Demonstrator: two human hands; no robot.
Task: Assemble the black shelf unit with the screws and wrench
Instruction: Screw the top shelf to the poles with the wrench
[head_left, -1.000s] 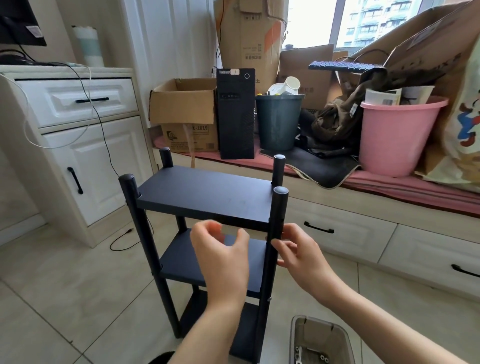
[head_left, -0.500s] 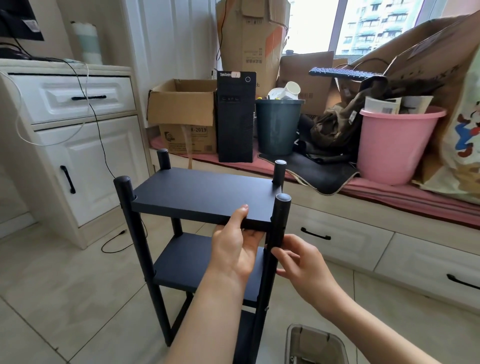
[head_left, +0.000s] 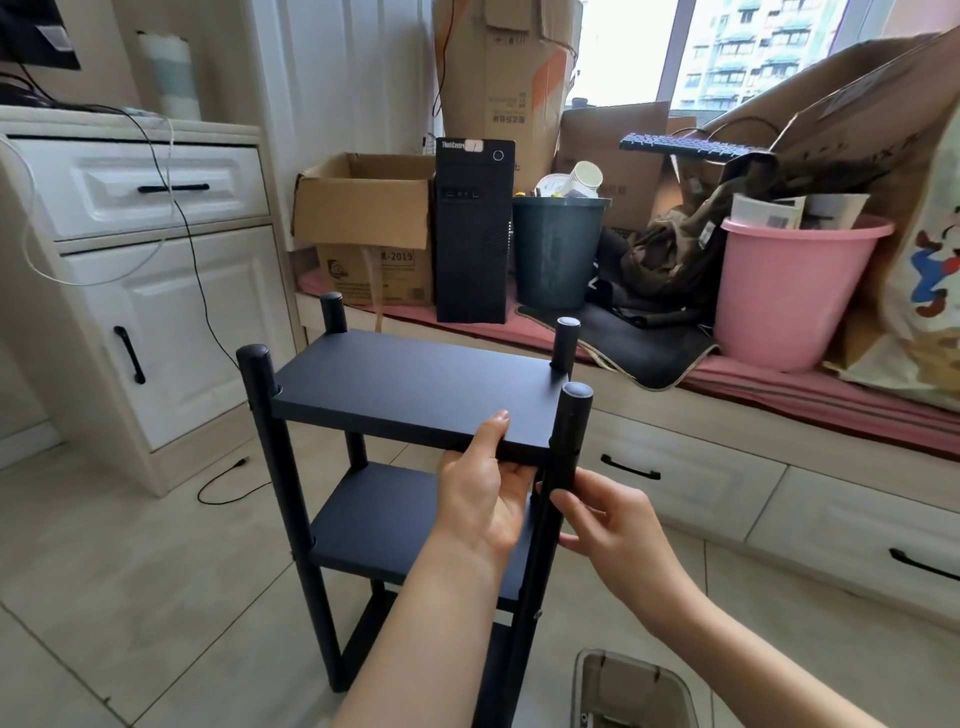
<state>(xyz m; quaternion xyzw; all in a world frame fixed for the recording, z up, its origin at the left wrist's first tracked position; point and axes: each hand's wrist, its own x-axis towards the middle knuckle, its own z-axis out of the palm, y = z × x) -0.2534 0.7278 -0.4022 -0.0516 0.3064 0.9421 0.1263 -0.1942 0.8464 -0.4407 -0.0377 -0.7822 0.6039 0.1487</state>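
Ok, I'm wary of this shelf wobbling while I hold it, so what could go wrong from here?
The left hand grips only the front edge of the top shelf, so the unit might tip if pulled. Fingers under that board could be pinched. The right hand pinches the near right post; twisting it may shift a joint.

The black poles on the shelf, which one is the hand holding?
The near right pole. The right hand has its fingers on it just below the top board; the other three poles go untouched.
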